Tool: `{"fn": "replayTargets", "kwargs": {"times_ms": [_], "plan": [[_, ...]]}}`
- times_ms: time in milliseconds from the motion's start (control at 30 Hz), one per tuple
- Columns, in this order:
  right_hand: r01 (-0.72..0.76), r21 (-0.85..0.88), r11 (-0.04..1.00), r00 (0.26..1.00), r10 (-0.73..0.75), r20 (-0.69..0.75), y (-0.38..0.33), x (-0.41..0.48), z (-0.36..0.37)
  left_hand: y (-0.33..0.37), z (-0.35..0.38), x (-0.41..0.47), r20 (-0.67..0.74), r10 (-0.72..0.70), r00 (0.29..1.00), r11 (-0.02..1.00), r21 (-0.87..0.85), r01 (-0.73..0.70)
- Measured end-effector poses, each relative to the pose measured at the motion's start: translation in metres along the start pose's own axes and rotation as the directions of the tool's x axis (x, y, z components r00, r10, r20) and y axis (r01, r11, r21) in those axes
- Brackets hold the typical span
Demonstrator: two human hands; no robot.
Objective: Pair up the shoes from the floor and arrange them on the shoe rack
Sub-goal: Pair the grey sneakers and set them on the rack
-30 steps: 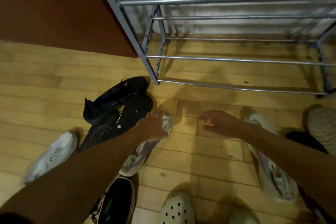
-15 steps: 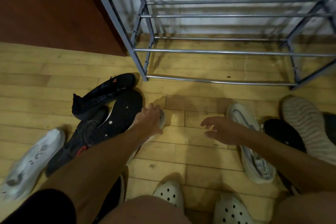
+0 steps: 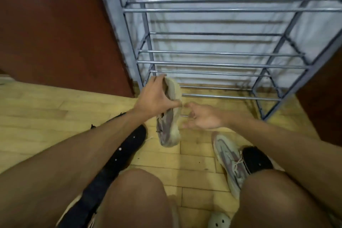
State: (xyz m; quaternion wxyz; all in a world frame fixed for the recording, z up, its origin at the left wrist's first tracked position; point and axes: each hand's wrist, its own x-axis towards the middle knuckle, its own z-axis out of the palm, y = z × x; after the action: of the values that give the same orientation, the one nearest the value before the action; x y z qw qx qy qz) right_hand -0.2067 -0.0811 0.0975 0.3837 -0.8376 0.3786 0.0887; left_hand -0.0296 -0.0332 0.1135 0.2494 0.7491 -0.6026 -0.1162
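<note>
Floorboards (image 3: 46, 116) of pale wood are filling the left side for us, with a dark reddish-brown panel (image 3: 55, 24) standing behind them. Moving in, our left forearm is crossing over a black shoe sole (image 3: 118, 153) lying on the floor, pale dots showing on it; we can't tell what's under our arm beyond that.

Next, our left hand (image 3: 153, 98) is gripping a beige and grey sneaker (image 3: 169, 122) by its heel end, fingers wrapped around the collar, so the shoe is hanging toe-down in the air, clear of the floor. It's dangling just in front of the bottom bars of the metal shoe rack (image 3: 222, 61), whose tiers are all looking bare to us.

Just right of the hanging sneaker, our right hand (image 3: 203, 118) is hovering open, fingers spread and curled loosely toward the shoe, close to it but not holding anything.

Below that hand, the matching sneaker (image 3: 229, 161) is lying on the floor, laces up, partly tucked behind our right knee. Touching its right side, another black shoe (image 3: 257, 161) is sitting on the floor, mostly hidden by our right arm. Down at the bottom edge, a white perforated clog (image 3: 218, 222) is peeking out between our knees.
</note>
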Motion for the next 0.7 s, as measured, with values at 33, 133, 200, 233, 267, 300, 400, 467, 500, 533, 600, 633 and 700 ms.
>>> {"fn": "replayTargets", "kwargs": {"times_ms": [33, 133, 200, 233, 267, 300, 400, 467, 500, 533, 600, 633, 700], "plan": [[0.002, 0.035, 0.999, 1.0, -0.001, -0.028, -0.007, -0.003, -0.006, 0.016, -0.01, 0.004, -0.03, -0.004, 1.0, 0.998, -0.056, 0.002], [0.017, 0.201, 0.979, 0.962, 0.038, -0.269, -0.022, -0.014, -0.016, 0.057, -0.031, 0.015, -0.092, -0.056, 0.994, 0.982, -0.186, 0.038], [0.072, 0.312, 0.947, 0.901, 0.072, -0.429, -0.022, -0.02, -0.018, 0.073, -0.034, 0.018, -0.103, -0.092, 0.99, 0.972, -0.227, 0.067], [0.085, 0.356, 0.931, 0.881, 0.097, -0.463, -0.019, -0.023, -0.018, 0.078, -0.03, 0.016, -0.094, -0.107, 0.99, 0.968, -0.238, 0.082], [0.081, 0.402, 0.912, 0.87, 0.132, -0.475, -0.015, -0.026, -0.016, 0.082, -0.025, 0.014, -0.079, -0.118, 0.99, 0.962, -0.256, 0.095], [0.075, 0.453, 0.888, 0.863, 0.17, -0.475, -0.01, -0.03, -0.013, 0.084, -0.018, 0.01, -0.054, -0.132, 0.99, 0.951, -0.29, 0.111], [0.095, 0.584, 0.806, 0.843, 0.247, -0.477, 0.012, -0.041, -0.002, 0.083, 0.009, -0.008, 0.073, -0.194, 0.978, 0.916, -0.343, 0.207], [0.093, 0.686, 0.721, 0.842, 0.311, -0.44, 0.026, -0.049, 0.006, 0.074, 0.029, -0.027, 0.212, -0.204, 0.956, 0.914, -0.309, 0.263], [0.09, 0.747, 0.658, 0.844, 0.348, -0.407, 0.031, -0.053, 0.01, 0.07, 0.037, -0.036, 0.293, -0.197, 0.936, 0.905, -0.314, 0.288], [0.082, 0.797, 0.599, 0.844, 0.383, -0.375, 0.037, -0.056, 0.012, 0.067, 0.045, -0.046, 0.373, -0.189, 0.908, 0.884, -0.337, 0.322], [0.065, 0.824, 0.563, 0.842, 0.411, -0.348, 0.045, -0.058, 0.013, 0.068, 0.057, -0.061, 0.514, -0.168, 0.841, 0.821, -0.4, 0.408], [0.057, 0.814, 0.578, 0.845, 0.406, -0.347, 0.048, -0.059, 0.011, 0.072, 0.06, -0.065, 0.554, -0.15, 0.819, 0.79, -0.431, 0.436], [0.046, 0.799, 0.6, 0.854, 0.391, -0.343, 0.055, -0.062, 0.004, 0.081, 0.064, -0.066, 0.593, -0.138, 0.793, 0.736, -0.475, 0.483]]}}
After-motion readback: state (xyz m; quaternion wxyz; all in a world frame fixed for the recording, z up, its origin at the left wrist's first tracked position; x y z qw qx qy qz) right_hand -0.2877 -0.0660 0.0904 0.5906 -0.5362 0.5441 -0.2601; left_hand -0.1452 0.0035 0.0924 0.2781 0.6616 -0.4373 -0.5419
